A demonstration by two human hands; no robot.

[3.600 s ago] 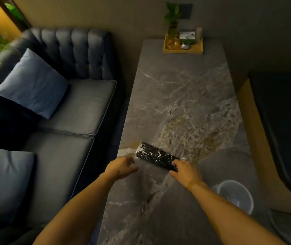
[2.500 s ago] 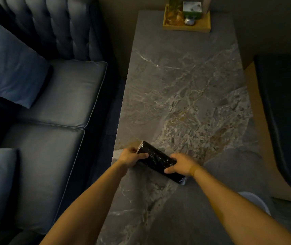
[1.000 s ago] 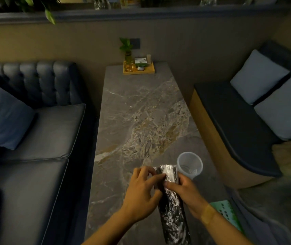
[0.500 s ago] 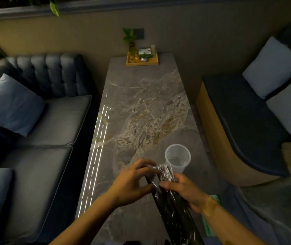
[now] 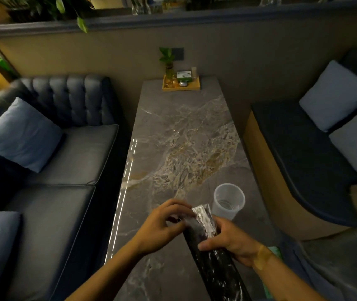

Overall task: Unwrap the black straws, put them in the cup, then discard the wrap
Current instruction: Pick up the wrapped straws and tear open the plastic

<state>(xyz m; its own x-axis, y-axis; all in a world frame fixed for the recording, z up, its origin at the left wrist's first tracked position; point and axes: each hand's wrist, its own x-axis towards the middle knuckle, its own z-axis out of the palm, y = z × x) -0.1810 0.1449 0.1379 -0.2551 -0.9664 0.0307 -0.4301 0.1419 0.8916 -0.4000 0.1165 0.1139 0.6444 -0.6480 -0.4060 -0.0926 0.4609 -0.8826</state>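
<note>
A long bundle of black straws in shiny clear wrap is held lengthwise above the near end of the marble table. My right hand grips the bundle around its upper part. My left hand pinches the crinkled wrap at the bundle's far end. A clear plastic cup stands upright on the table just beyond and right of the bundle's tip, apart from both hands.
A wooden tray with a small plant and items sits at the table's far end. A dark tufted sofa with blue cushions runs along the left. A cushioned bench lies to the right. Something green shows under my right wrist.
Both hands lifted the bundle off the table and turned it lengthwise beside the cup. Over the last second my left fingers stayed at the wrap's far end, working it.
</note>
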